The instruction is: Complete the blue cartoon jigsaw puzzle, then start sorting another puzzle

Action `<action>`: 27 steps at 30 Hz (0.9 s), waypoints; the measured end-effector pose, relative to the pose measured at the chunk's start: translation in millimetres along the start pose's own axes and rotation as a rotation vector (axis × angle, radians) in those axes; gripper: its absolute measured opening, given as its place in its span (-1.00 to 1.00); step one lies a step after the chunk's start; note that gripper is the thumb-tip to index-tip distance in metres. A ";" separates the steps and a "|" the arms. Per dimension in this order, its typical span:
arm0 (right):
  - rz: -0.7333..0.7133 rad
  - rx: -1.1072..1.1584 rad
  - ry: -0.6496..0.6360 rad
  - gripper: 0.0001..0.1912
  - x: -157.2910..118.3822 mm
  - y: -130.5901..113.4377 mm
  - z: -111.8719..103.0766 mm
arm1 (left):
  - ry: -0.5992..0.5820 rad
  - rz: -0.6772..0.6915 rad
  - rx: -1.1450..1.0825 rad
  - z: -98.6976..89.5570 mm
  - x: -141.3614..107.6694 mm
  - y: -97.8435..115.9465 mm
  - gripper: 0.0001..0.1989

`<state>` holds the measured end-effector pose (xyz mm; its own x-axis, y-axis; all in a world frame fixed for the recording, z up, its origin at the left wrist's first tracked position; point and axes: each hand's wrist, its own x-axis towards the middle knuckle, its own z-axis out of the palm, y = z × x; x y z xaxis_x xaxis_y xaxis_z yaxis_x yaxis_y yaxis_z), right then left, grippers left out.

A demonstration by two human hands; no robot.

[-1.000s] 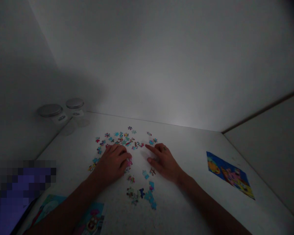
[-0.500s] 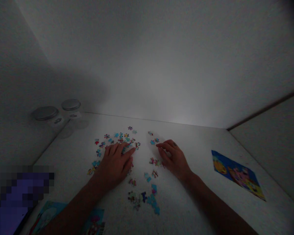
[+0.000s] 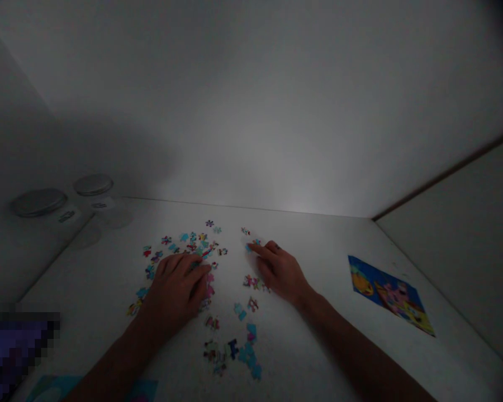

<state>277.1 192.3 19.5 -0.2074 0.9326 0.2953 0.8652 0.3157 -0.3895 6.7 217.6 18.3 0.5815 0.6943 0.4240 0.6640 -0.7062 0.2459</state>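
Observation:
Loose jigsaw pieces (image 3: 166,240) lie scattered on the white table (image 3: 305,357), thickest around the fingertips of my left hand (image 3: 178,287). That hand rests palm down over part of the pile, fingers a little apart, covering some pieces. My right hand (image 3: 279,271) has its index finger stretched out onto a small blue piece (image 3: 248,247), the other fingers curled. Below it lies a short row of pink and green pieces (image 3: 254,282). Nearer to me are joined blue pieces (image 3: 248,354) and a cluster of dull green ones (image 3: 213,352).
A colourful cartoon picture (image 3: 392,293) lies at the right. Two clear jars with grey lids (image 3: 93,185) stand at the back left. A pixelated purple object (image 3: 12,352) is at the lower left, beside a partly hidden blue picture (image 3: 52,388). White walls enclose the table.
The view has shifted, moving most things leftward. My right index finger has extended onto the blue piece near the back. My left hand stays over the pile, its fingers slightly more bent.

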 end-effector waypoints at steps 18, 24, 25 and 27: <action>-0.064 -0.004 -0.085 -0.67 6.1 -34.2 7.8 | -0.003 -0.029 -0.008 2.8 -1.1 -1.3 -0.71; -0.078 -0.014 -0.077 -0.59 8.1 -35.9 4.3 | 0.016 0.012 0.014 7.6 -3.1 -5.7 -0.70; -0.073 -0.002 -0.065 -0.68 7.7 -34.7 3.1 | 0.020 0.015 0.019 8.2 -3.4 -6.7 -0.70; -0.048 0.032 -0.016 -0.72 6.5 -30.4 0.6 | 0.020 0.012 0.032 9.1 -3.8 -8.6 -0.71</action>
<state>249.2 188.9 32.7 -0.2560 0.9188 0.3004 0.8393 0.3654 -0.4026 3.1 222.3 6.6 0.5800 0.6826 0.4446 0.6717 -0.7095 0.2131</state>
